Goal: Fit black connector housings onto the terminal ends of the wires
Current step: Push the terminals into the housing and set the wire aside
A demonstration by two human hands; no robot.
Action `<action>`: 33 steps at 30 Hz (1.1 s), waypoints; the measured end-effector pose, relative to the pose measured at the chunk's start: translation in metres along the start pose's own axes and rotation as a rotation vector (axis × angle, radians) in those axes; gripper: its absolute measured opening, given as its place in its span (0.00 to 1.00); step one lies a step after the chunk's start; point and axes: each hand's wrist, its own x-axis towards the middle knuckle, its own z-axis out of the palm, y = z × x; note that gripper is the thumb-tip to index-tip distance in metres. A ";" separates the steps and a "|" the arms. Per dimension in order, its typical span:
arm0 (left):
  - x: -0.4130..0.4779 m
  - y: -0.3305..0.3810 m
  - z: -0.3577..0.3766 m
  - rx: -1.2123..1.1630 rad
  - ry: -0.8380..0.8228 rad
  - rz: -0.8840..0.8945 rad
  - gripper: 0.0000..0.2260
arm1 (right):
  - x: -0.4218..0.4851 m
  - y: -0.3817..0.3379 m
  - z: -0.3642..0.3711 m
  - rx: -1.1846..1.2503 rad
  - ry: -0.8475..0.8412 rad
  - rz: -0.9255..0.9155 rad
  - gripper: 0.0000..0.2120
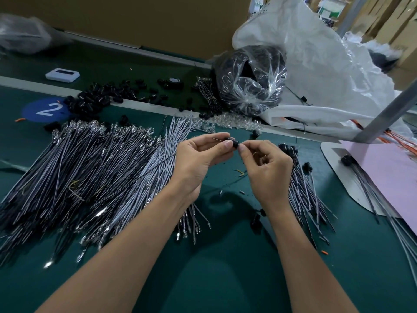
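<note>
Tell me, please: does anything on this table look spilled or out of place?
A yellow wire offcut and two grey pins lie loose on the green mat left of the right forearm; an orange scrap lies farther right. Stray black housings sit beside that forearm. Nothing looks damaged.

Raised left hand (203,154) and right hand (268,170) pinch together.
</note>
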 end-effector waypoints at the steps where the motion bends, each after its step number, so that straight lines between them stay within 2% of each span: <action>1: 0.000 0.000 0.000 0.004 -0.002 -0.005 0.10 | 0.000 0.000 0.000 0.000 -0.003 -0.001 0.02; 7: -0.001 0.000 0.001 0.039 0.009 0.000 0.11 | -0.001 -0.003 0.001 0.057 0.003 0.030 0.03; 21: -0.002 -0.005 0.002 -0.039 0.009 -0.071 0.09 | -0.004 -0.002 0.005 0.230 0.041 0.160 0.06; 29: -0.001 -0.005 0.002 -0.008 0.010 -0.058 0.11 | -0.003 0.000 0.003 0.239 0.051 0.178 0.05; 33: 0.001 -0.002 -0.001 -0.015 0.026 -0.045 0.12 | -0.002 -0.003 0.004 0.207 -0.002 0.178 0.10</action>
